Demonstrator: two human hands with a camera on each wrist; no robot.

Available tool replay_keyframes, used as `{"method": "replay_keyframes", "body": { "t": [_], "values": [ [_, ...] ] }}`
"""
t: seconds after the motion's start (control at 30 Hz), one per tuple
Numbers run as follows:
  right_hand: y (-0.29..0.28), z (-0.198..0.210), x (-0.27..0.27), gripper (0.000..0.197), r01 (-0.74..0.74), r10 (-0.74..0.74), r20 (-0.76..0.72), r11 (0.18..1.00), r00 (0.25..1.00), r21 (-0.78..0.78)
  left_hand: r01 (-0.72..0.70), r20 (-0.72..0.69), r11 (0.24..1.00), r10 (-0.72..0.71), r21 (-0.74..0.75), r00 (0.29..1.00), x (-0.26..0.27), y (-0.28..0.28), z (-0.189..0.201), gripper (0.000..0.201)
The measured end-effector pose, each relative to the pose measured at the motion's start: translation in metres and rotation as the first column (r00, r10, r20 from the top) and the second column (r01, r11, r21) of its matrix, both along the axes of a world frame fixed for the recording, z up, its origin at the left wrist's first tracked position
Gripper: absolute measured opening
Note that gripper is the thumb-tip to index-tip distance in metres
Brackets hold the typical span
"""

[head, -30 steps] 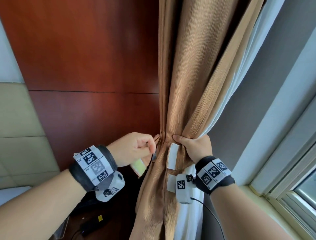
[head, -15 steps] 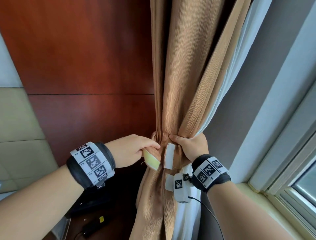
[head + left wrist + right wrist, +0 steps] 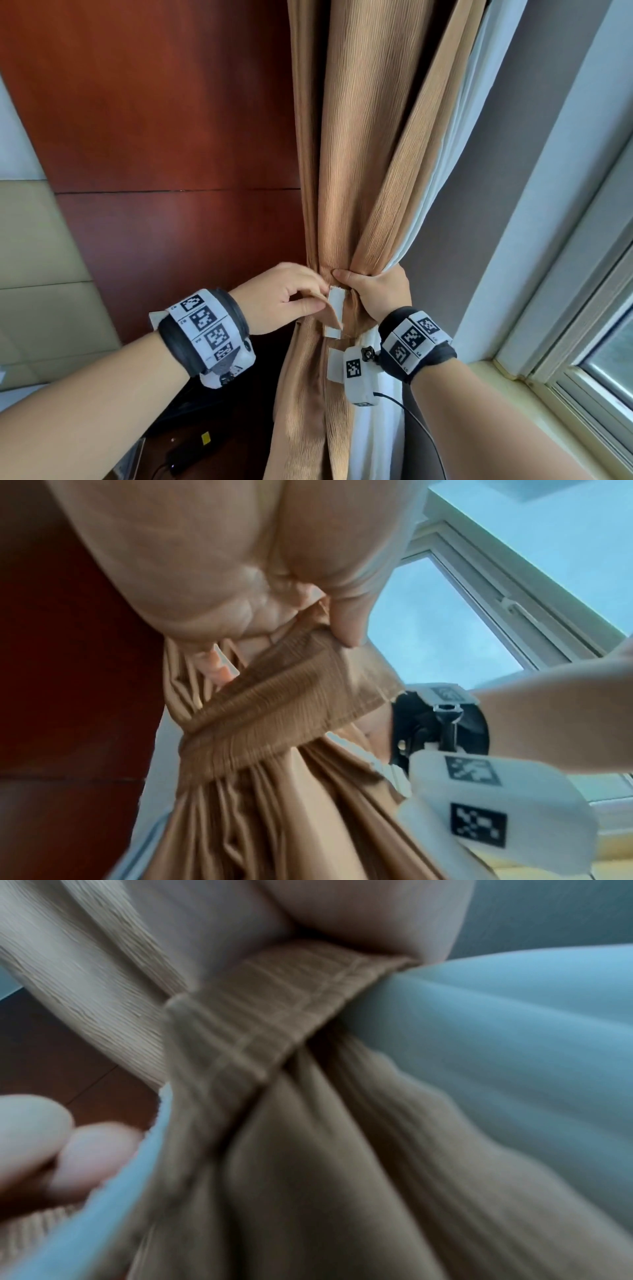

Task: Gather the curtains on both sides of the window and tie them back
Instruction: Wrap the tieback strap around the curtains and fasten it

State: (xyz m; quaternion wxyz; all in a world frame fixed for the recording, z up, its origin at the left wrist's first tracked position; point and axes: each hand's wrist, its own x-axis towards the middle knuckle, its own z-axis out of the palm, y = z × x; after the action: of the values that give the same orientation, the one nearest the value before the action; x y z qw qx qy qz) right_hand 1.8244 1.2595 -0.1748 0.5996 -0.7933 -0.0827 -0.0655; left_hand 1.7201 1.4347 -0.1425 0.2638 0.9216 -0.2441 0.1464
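Nearest the camera, the free end of the tie-back band (image 3: pixel 274 710) is being pinched between the thumb and the curled fingers (image 3: pixel 305 277) of the left hand (image 3: pixel 281 298) and is being pressed onto the white fastening strip (image 3: pixel 336 297). A second ago that end was being held out to the left of the fabric with its pale patch showing, and half a second ago it was only being brought up beside the strip. The gap is now being closed, with the strip showing only above and below the overlapping flap. From this it is being judged that the tie on this side is being fastened, and that little more than a firm press is being left to do. The other side's curtain is not in view, so its state cannot be told. The right hand (image 3: pixel 380 294) is being kept clamped, thumb on top and fingers wrapped behind, round the gathered waist of the curtain (image 3: pixel 359 154) where the band's other end is lying. The curtain is being held as a tan, finely ribbed bundle, drawn narrow at the hands, fanning upward in deep folds and hanging loose below. A white sheer (image 3: pixel 459 137) is being bunched in with it on the window side. Behind it, a wood-panelled wall (image 3: pixel 154 120) is being seen to the left and the window frame (image 3: pixel 582 342) to the right.
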Motion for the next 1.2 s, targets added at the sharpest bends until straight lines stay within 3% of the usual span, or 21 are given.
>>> {"method": "replay_keyframes", "body": {
  "t": [0.07,0.2,0.33,0.5,0.63,0.83,1.0,1.13,1.2],
  "values": [
    [0.000,0.000,-0.002,0.078,-0.009,0.009,-0.009,1.000,1.000,0.002,-0.083,-0.115,0.995,0.077,-0.048,0.990,0.000,-0.009,-0.004,0.039],
    [0.000,0.001,-0.005,0.073,-0.022,0.022,-0.013,1.000,1.000,0.002,-0.150,-0.184,0.987,0.136,-0.065,0.974,0.002,-0.021,-0.011,0.019],
    [-0.001,0.004,-0.009,0.067,-0.012,0.012,0.005,1.000,1.000,-0.012,-0.264,-0.122,0.963,0.257,-0.048,0.959,0.006,-0.035,-0.010,0.023],
    [-0.002,0.004,-0.011,0.065,-0.013,0.013,0.022,1.000,1.000,-0.022,-0.378,-0.073,0.917,0.372,-0.129,0.925,0.009,-0.043,-0.020,0.021],
    [-0.003,0.003,-0.012,0.068,-0.002,0.002,0.030,1.000,1.000,-0.012,-0.465,-0.068,0.880,0.460,-0.097,0.885,0.014,-0.044,-0.026,0.036],
    [-0.005,0.007,-0.013,0.065,-0.023,0.023,0.045,1.000,0.999,-0.010,-0.365,-0.146,0.931,0.359,-0.014,0.922,0.018,-0.040,-0.012,0.034],
    [-0.005,0.005,-0.012,0.070,-0.062,0.062,0.052,0.998,0.997,-0.008,-0.286,-0.255,0.946,0.317,0.151,0.914,0.022,-0.043,-0.012,0.027],
    [-0.008,-0.002,-0.012,0.077,-0.116,0.114,0.064,0.993,0.991,0.028,-0.245,-0.296,0.952,0.292,0.184,0.910,0.019,-0.042,-0.017,0.049],
    [-0.013,-0.008,-0.014,0.069,-0.188,0.184,0.057,0.979,0.981,0.075,-0.235,-0.290,0.959,0.274,0.161,0.917,0.018,-0.042,-0.024,0.042]
  ]
}}
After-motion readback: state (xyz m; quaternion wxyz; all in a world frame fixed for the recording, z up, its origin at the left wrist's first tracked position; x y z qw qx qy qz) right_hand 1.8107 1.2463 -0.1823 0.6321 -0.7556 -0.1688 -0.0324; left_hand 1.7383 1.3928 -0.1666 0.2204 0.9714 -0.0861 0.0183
